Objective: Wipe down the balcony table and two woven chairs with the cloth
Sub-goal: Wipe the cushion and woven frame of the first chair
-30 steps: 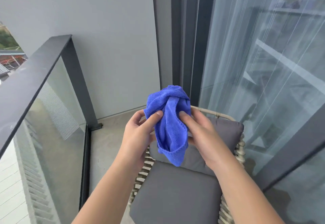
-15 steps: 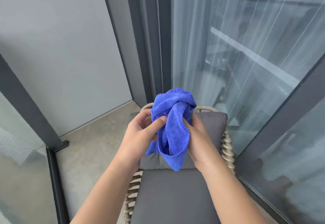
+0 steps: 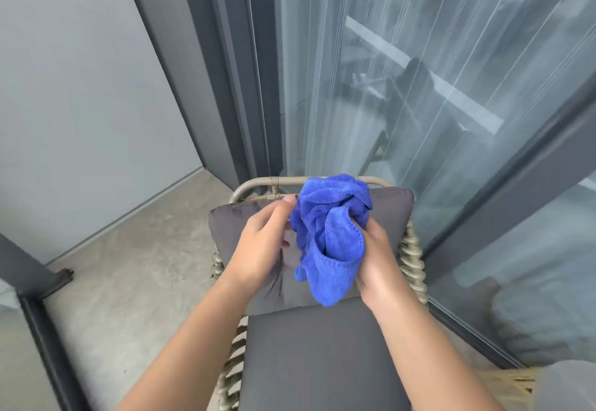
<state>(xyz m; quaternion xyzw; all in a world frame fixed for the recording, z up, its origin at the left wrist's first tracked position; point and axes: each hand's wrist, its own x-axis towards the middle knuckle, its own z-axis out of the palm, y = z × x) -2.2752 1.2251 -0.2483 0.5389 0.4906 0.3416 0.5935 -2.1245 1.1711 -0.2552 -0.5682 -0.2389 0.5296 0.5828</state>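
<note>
Bunching the cloth (image 3: 329, 239) above the chair (image 3: 322, 356), I note left hand (image 3: 258, 249) and right hand (image 3: 375, 259) fingers curled gripping it; fold a flat pad before wiping.

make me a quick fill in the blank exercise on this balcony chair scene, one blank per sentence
1. The bunched cloth held in front of the chair is ____ in colour.
2. The cloth is held by ____ hands, the left hand and the right hand.
3. The woven chair carries cushions that are ____.
4. Behind the chair stands a ____ door with sheer curtains.

Missing words: blue; both; grey; glass
</note>
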